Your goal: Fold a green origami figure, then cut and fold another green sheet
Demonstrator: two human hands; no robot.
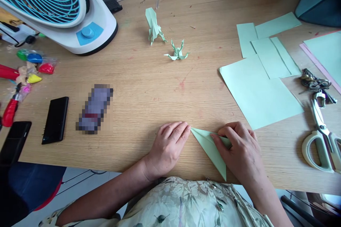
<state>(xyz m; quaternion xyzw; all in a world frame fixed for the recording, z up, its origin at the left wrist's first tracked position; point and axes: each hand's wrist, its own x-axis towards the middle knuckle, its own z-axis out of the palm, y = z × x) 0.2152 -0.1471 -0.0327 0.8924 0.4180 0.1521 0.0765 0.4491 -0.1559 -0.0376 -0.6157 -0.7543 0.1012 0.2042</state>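
Observation:
A pale green folded paper triangle (210,149) lies near the front edge of the wooden table (149,88). My left hand (167,147) rests flat on the table, fingers together, its fingertips touching the triangle's left point. My right hand (239,150) presses down on the triangle's right part with curled fingers, hiding that side of the paper. Two finished green origami figures stand farther back: a tall one (153,26) and a smaller spiky one (178,51).
Green paper sheets (259,88) lie at the right, with scissors (321,138) and keys (315,85) beyond them. A white and blue fan (66,10) stands back left. Two black phones (55,120) (14,142), a blurred object (94,108) and coloured clay (32,67) lie at the left.

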